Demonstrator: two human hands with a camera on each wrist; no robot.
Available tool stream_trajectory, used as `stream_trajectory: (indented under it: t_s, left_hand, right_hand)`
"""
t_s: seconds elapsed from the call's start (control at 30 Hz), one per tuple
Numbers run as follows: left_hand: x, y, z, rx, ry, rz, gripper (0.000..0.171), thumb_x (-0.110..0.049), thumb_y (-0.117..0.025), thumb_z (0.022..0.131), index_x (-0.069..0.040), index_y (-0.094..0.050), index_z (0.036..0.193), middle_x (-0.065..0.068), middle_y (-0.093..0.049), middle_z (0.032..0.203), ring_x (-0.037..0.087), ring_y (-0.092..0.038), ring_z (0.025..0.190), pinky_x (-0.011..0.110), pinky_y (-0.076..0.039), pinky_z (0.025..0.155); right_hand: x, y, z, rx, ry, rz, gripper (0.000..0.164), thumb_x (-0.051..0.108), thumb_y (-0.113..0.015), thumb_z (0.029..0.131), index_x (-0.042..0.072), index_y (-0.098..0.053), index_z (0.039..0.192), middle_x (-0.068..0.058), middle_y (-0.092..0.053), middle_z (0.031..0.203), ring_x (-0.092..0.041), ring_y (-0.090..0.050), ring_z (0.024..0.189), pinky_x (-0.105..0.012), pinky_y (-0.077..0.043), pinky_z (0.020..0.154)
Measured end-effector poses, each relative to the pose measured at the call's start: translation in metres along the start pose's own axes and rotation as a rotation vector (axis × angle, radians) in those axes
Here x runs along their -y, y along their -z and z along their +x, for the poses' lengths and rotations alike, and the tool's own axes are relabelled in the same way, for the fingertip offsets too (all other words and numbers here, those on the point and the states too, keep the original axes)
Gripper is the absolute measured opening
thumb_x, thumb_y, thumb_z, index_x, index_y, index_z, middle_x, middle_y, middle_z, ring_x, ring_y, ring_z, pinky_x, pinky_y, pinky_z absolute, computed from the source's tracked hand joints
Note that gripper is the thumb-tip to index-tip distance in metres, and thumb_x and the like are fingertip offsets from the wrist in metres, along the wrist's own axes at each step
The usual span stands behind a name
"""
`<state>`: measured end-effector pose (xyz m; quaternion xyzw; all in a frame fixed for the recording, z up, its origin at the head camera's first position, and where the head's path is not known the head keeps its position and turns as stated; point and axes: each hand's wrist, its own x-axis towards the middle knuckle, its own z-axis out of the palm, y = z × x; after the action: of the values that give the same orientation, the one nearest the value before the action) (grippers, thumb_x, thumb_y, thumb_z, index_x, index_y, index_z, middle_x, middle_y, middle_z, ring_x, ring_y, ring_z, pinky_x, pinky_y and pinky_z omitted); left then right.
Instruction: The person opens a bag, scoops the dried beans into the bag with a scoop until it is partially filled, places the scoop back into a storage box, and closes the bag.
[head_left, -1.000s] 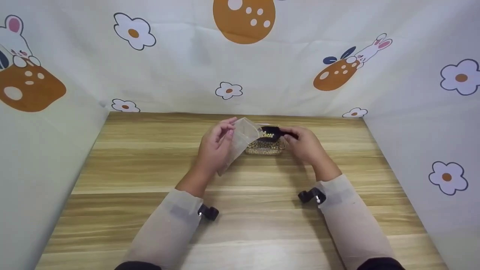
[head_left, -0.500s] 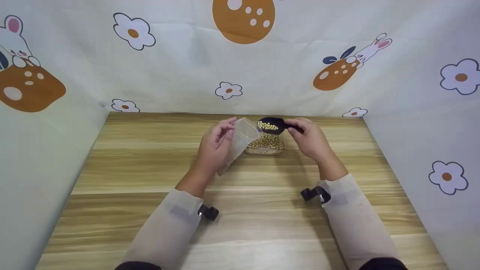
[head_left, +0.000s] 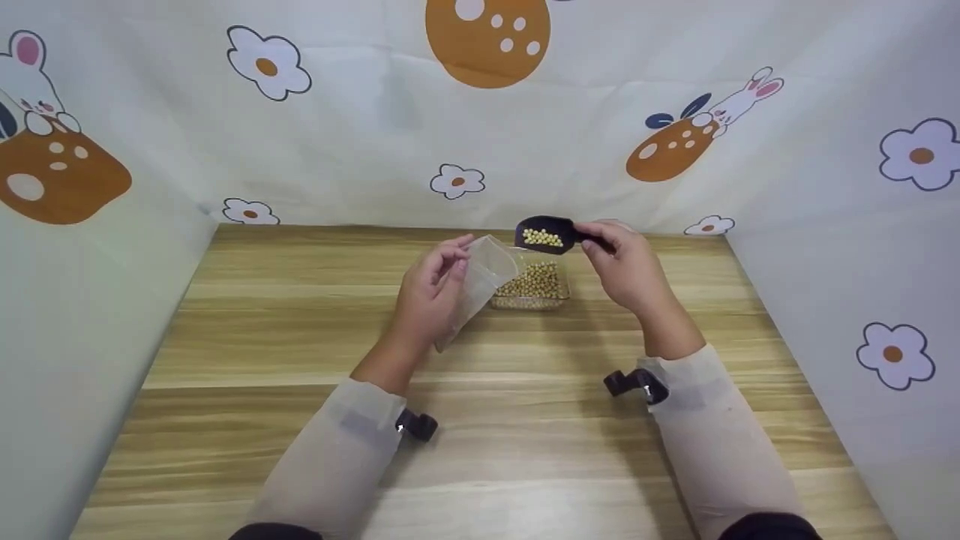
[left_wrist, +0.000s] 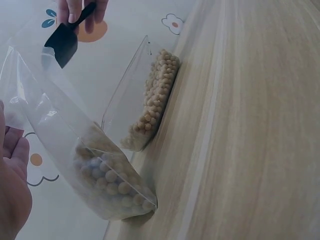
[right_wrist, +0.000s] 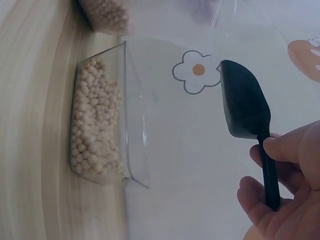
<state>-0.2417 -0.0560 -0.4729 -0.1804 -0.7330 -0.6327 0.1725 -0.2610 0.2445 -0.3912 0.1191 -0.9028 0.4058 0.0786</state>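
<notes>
My left hand (head_left: 431, 292) holds a clear plastic bag (head_left: 480, 289) upright and slightly tilted, its mouth spread toward the right. Soybeans (left_wrist: 112, 185) fill the bag's lower part, which touches the table in the left wrist view. With thumb and fingers, my right hand (head_left: 626, 270) grips the handle of a black scoop (right_wrist: 245, 102). The scoop carries a small heap of soybeans (head_left: 542, 238) and hangs above the far side of a clear box (right_wrist: 126, 110), right of the bag's mouth. More soybeans (right_wrist: 95, 122) lie inside that box.
The wooden table (head_left: 285, 315) extends around the box and bag. Close behind the box hangs a pale printed curtain (head_left: 352, 135), with further curtain panels at the left and right sides.
My right hand has lifted the scoop of soybeans up and away from the box, slightly to the right. My left hand and the bag have stayed in place.
</notes>
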Motion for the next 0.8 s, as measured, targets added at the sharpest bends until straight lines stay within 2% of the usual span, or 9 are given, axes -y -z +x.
stream_trajectory:
  t_s: [0.2,0.43,0.8]
  left_hand:
    - [0.000,0.000,0.000,0.005,0.019,0.010,0.015,-0.018,-0.058,0.110,-0.009,-0.069,0.114,0.000,-0.069,0.148,0.018,-0.062,0.141,0.031,-0.050,0.121]
    - [0.001,0.000,0.000,0.001,0.005,-0.002,0.015,-0.017,-0.059,0.110,-0.008,-0.069,0.114,0.001,-0.069,0.147,0.019,-0.063,0.141,0.030,-0.051,0.121]
    - [0.002,0.000,-0.001,-0.002,-0.007,-0.003,0.014,-0.017,-0.060,0.110,-0.007,-0.069,0.114,0.001,-0.069,0.147,0.017,-0.064,0.138,0.029,-0.051,0.120]
  right_hand:
    - [0.016,-0.002,-0.005,-0.004,0.064,-0.008,0.030,0.009,-0.062,0.107,0.006,-0.073,0.135,-0.012,-0.071,0.137,-0.027,-0.066,0.130,-0.042,-0.057,0.111]
    - [0.037,-0.005,-0.007,-0.019,0.156,-0.124,0.029,0.012,-0.064,0.107,0.011,-0.075,0.133,-0.007,-0.074,0.134,-0.028,-0.064,0.133,-0.046,-0.052,0.117]
    - [0.056,-0.011,-0.008,-0.007,0.232,-0.227,0.029,0.011,-0.068,0.105,0.014,-0.077,0.132,-0.005,-0.075,0.132,-0.031,-0.063,0.132,-0.048,-0.048,0.118]
